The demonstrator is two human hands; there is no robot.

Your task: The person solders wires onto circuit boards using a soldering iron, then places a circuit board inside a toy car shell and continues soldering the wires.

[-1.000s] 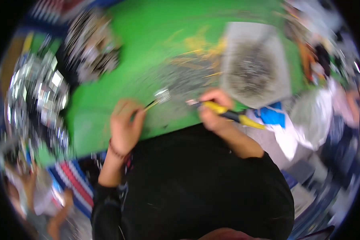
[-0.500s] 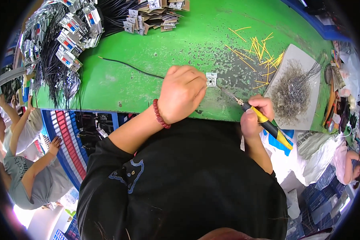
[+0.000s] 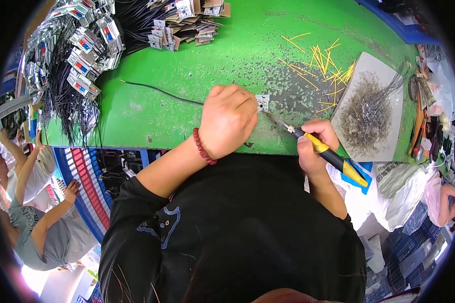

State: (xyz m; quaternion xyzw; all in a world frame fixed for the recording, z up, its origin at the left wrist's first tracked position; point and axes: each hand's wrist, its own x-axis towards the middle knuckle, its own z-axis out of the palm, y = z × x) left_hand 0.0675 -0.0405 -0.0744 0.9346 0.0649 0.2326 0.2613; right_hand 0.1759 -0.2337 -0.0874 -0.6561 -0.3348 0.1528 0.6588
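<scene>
A black cable (image 3: 162, 91) with a bare copper-coloured end runs across the green table into my left hand (image 3: 229, 121). That hand is closed around it, its fingertips hidden beneath. Right beside those fingers lies a small white circuit board (image 3: 262, 102) with dark parts on it. My right hand (image 3: 316, 144) grips a yellow and black soldering iron (image 3: 333, 157) like a pen. Its tip is at the board's lower right edge; whether they touch I cannot tell.
Thin yellow pieces (image 3: 321, 63) lie scattered beyond the iron. A grey board (image 3: 353, 96) carries a tangle of wire and solder bits (image 3: 366, 111). Piles of cabled metal-cased parts (image 3: 83, 65) and small boards (image 3: 187, 25) stand far left. Other people (image 3: 50, 227) work at left.
My right hand has brought the soldering iron left, its tip now close against the board's edge. My left hand stays closed beside the board. The whole view has shifted slightly.
</scene>
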